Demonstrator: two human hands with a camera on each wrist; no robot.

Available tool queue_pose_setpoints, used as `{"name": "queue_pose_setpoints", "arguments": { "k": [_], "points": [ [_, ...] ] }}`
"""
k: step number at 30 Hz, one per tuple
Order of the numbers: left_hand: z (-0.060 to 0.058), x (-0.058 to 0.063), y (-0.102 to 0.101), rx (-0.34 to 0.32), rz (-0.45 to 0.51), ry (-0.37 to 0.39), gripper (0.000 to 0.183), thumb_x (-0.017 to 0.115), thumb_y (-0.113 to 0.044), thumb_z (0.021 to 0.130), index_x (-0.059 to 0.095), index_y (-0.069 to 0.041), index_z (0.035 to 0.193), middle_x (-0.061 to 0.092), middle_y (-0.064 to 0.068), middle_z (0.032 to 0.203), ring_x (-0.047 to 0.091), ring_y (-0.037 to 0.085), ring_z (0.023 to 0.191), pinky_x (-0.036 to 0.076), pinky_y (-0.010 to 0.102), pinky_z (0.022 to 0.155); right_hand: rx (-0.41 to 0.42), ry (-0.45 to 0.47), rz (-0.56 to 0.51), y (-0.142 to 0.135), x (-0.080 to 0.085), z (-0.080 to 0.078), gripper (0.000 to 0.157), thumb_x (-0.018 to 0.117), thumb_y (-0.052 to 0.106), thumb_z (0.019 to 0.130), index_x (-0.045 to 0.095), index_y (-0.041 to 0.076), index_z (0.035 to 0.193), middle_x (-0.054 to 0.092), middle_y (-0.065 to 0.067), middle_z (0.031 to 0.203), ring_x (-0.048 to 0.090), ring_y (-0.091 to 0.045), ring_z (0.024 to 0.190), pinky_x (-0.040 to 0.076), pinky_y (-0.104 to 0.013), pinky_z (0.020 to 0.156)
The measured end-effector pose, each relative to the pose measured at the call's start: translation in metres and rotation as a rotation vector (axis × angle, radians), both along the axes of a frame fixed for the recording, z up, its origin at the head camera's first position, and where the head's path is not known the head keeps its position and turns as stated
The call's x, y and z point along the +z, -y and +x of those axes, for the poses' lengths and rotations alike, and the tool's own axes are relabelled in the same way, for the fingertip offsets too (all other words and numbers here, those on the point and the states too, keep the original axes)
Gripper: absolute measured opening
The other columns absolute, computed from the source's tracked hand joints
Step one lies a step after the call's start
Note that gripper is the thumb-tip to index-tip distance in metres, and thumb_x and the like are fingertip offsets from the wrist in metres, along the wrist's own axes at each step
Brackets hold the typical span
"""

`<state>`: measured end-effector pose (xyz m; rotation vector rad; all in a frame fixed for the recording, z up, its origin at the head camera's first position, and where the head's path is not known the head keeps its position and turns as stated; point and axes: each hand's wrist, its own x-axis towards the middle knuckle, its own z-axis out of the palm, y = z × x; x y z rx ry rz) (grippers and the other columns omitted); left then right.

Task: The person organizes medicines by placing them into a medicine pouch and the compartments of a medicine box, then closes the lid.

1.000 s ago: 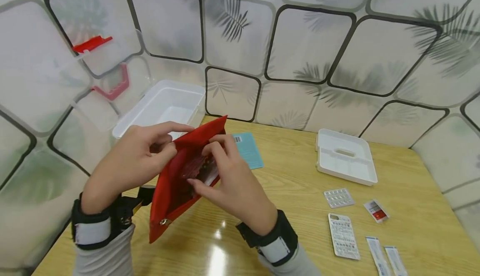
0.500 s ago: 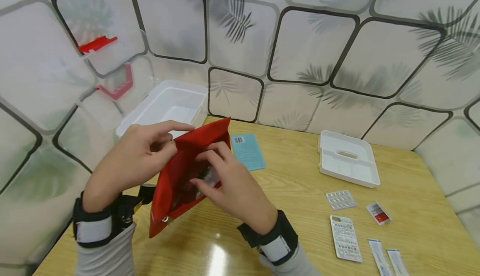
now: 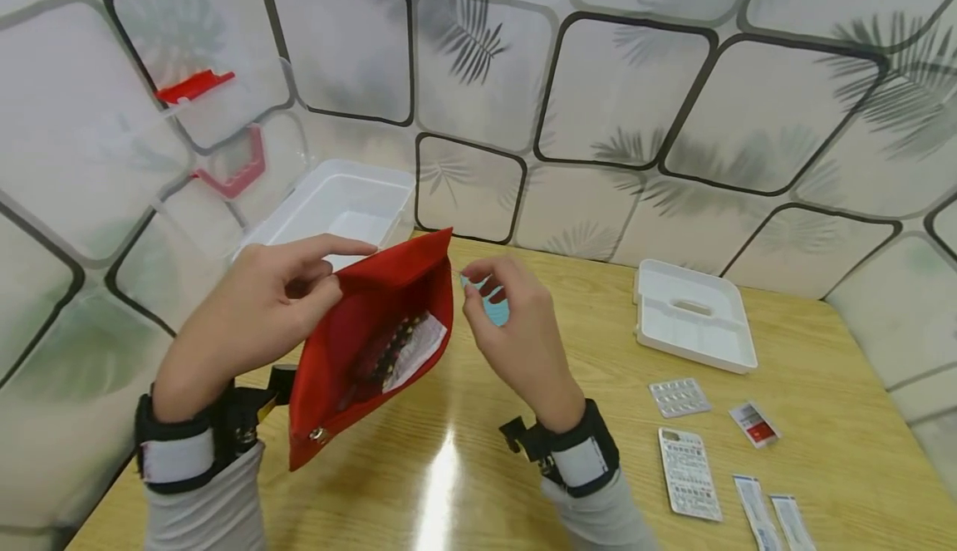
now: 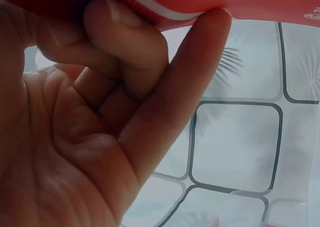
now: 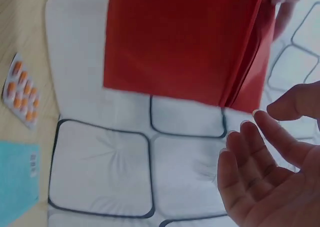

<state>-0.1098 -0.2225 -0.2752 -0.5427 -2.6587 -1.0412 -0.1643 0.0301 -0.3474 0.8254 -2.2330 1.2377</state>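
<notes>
A red fabric pouch (image 3: 407, 268) is held up off the table, tilted, its mouth gaping toward the head camera. My left hand (image 3: 277, 310) pinches its upper left edge between thumb and fingers, the index finger lying straight along the rim. Inside the pouch show a white packet (image 3: 420, 345) and a dark strip with yellowish dots (image 3: 394, 350). My right hand (image 3: 519, 331) is just right of the pouch, fingers loosely bent and holding nothing. In the right wrist view its fingertips (image 5: 248, 129) are below the pouch's corner. It partly covers a teal packet (image 3: 495, 312) on the table.
At back left stands a white box (image 3: 321, 202) with a clear lid and pink handle (image 3: 239, 170). A white tray (image 3: 695, 318) lies at the right. Nearer are blister packs (image 3: 688, 476), a small red-and-white packet (image 3: 755, 425) and two thin sachets (image 3: 755, 511). A patterned curtain (image 3: 471, 189) closes the back.
My right hand has come out of the pouch and moved right, with nothing in it. The pouch's inside now shows more fully. My left hand keeps its grip, shifted slightly left.
</notes>
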Motion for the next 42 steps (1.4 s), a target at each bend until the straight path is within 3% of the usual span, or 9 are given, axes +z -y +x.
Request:
{"name": "queue_pose_setpoints", "arguments": {
  "k": [8, 15, 18, 23, 29, 32, 35, 37, 42],
  "points": [
    [0.000, 0.001, 0.006, 0.030, -0.042, -0.012, 0.043, 0.049, 0.000, 0.089, 0.066, -0.023, 0.121, 0.057, -0.008, 0.058, 0.036, 0.009, 0.042, 0.032, 0.025, 0.037, -0.155, 0.185, 0.116, -0.023, -0.032, -0.031, 0.024, 0.061, 0.013, 0.091, 0.062, 0.004, 0.113, 0.060, -0.012, 0.109, 0.058, -0.023, 0.090, 0.052, -0.041, 0.075],
    [0.000, 0.000, 0.007, 0.015, -0.007, 0.016, 0.042, 0.047, 0.000, 0.090, 0.066, -0.022, 0.121, 0.072, -0.007, 0.076, 0.044, 0.011, 0.045, 0.034, 0.025, 0.037, -0.166, 0.640, 0.327, -0.042, -0.067, -0.054, 0.055, 0.061, 0.025, 0.091, 0.046, -0.003, 0.136, 0.044, -0.026, 0.132, 0.047, -0.034, 0.114, 0.046, -0.050, 0.091],
    [-0.001, 0.000, 0.007, 0.015, -0.006, 0.018, 0.042, 0.047, -0.001, 0.091, 0.066, -0.023, 0.121, 0.073, -0.007, 0.077, 0.042, 0.011, 0.044, 0.033, 0.025, 0.037, -0.204, 0.765, 0.415, -0.045, -0.079, -0.061, 0.064, 0.062, 0.029, 0.091, 0.040, -0.003, 0.141, 0.038, -0.029, 0.137, 0.042, -0.037, 0.119, 0.044, -0.053, 0.094],
    [-0.001, 0.000, 0.006, 0.009, -0.008, 0.033, 0.041, 0.048, -0.002, 0.091, 0.066, -0.023, 0.122, 0.073, -0.006, 0.079, 0.040, 0.010, 0.043, 0.032, 0.025, 0.037, -0.266, 0.795, 0.466, -0.047, -0.091, -0.067, 0.065, 0.063, 0.032, 0.089, 0.043, -0.006, 0.137, 0.046, -0.030, 0.130, 0.040, -0.041, 0.118, 0.044, -0.054, 0.093],
    [0.001, 0.002, 0.004, 0.040, -0.037, 0.074, 0.043, 0.047, -0.003, 0.091, 0.066, -0.023, 0.123, 0.071, -0.005, 0.074, 0.045, 0.012, 0.048, 0.034, 0.026, 0.039, -0.245, 0.778, 0.482, -0.052, -0.095, -0.073, 0.055, 0.067, 0.038, 0.088, 0.055, -0.010, 0.114, 0.062, -0.021, 0.100, 0.056, -0.026, 0.081, 0.050, -0.038, 0.070],
    [0.002, 0.003, 0.003, 0.045, -0.049, 0.080, 0.043, 0.047, -0.003, 0.090, 0.066, -0.023, 0.123, 0.070, -0.005, 0.074, 0.046, 0.012, 0.049, 0.034, 0.025, 0.040, -0.237, 0.788, 0.491, -0.053, -0.095, -0.076, 0.042, 0.070, 0.039, 0.084, 0.058, -0.001, 0.077, 0.052, -0.006, 0.068, 0.044, -0.015, 0.057, 0.038, -0.026, 0.052],
    [0.002, 0.004, 0.002, 0.052, -0.056, 0.088, 0.042, 0.047, -0.003, 0.091, 0.066, -0.022, 0.124, 0.068, -0.005, 0.071, 0.044, 0.012, 0.049, 0.033, 0.025, 0.039, -0.252, 0.811, 0.517, -0.052, -0.094, -0.083, 0.044, 0.074, 0.035, 0.080, 0.050, 0.007, 0.056, 0.037, 0.003, 0.053, 0.030, -0.009, 0.046, 0.024, -0.022, 0.043],
    [0.003, 0.004, 0.001, 0.055, -0.066, 0.092, 0.042, 0.047, -0.003, 0.091, 0.066, -0.020, 0.124, 0.068, -0.003, 0.071, 0.041, 0.012, 0.047, 0.032, 0.025, 0.038, -0.264, 0.830, 0.532, -0.051, -0.093, -0.087, 0.047, 0.076, 0.031, 0.079, 0.046, 0.011, 0.049, 0.033, 0.005, 0.048, 0.027, -0.007, 0.043, 0.021, -0.021, 0.041],
    [0.002, 0.003, 0.000, 0.049, -0.087, 0.105, 0.042, 0.046, -0.004, 0.091, 0.066, -0.018, 0.125, 0.071, -0.001, 0.082, 0.039, 0.013, 0.045, 0.033, 0.025, 0.039, -0.270, 0.854, 0.527, -0.053, -0.096, -0.091, 0.041, 0.075, 0.025, 0.080, 0.054, 0.009, 0.050, 0.039, 0.004, 0.051, 0.031, -0.010, 0.047, 0.025, -0.022, 0.044]
  ]
}}
